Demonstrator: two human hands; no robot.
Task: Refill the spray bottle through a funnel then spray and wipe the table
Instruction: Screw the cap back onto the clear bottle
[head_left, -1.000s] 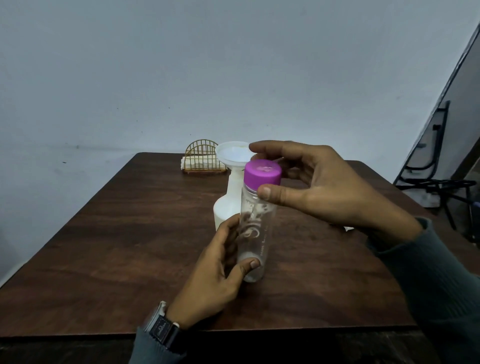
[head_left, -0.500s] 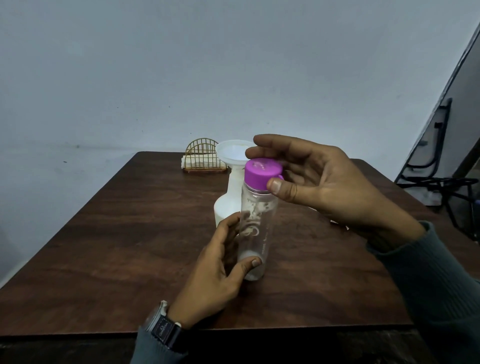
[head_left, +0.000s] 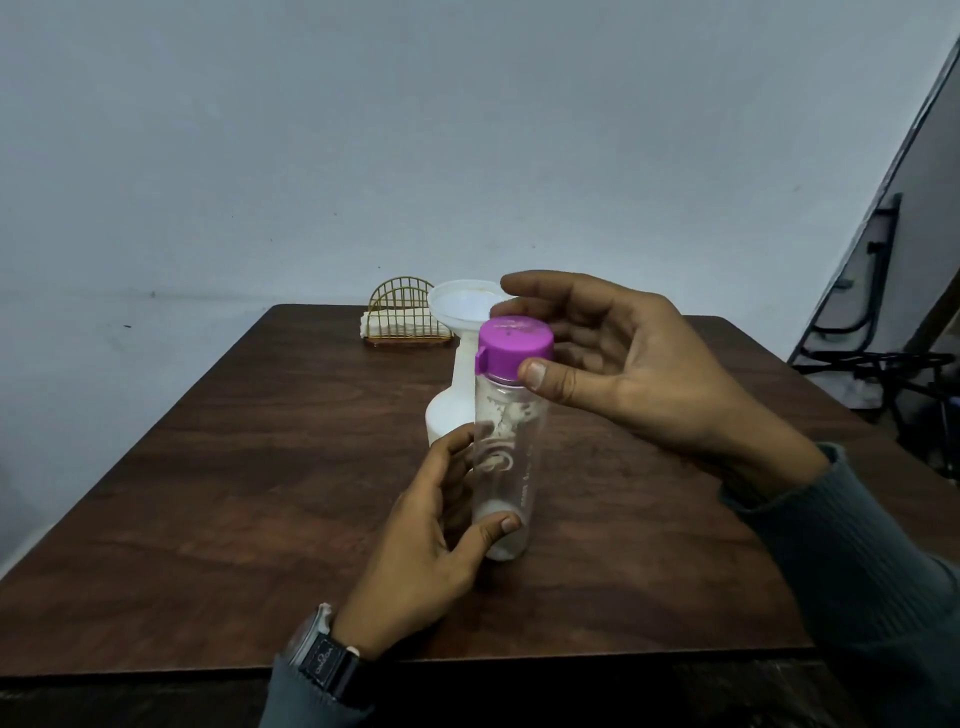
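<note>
A clear plastic bottle with a purple cap stands near the middle of the brown table. My left hand grips its lower body, thumb across the front near the base. My right hand pinches the purple cap between thumb and fingers. Right behind the bottle stands a white spray bottle without its head, a white funnel set in its neck. The clear bottle hides part of the white one.
A gold wire napkin holder with white napkins sits at the table's far edge. A black metal frame leans against the wall on the right, beyond the table. A grey wall runs behind.
My right hand has turned on the purple cap, thumb sliding round its front and wrist dropping. The bottle and my left hand stay in place.
</note>
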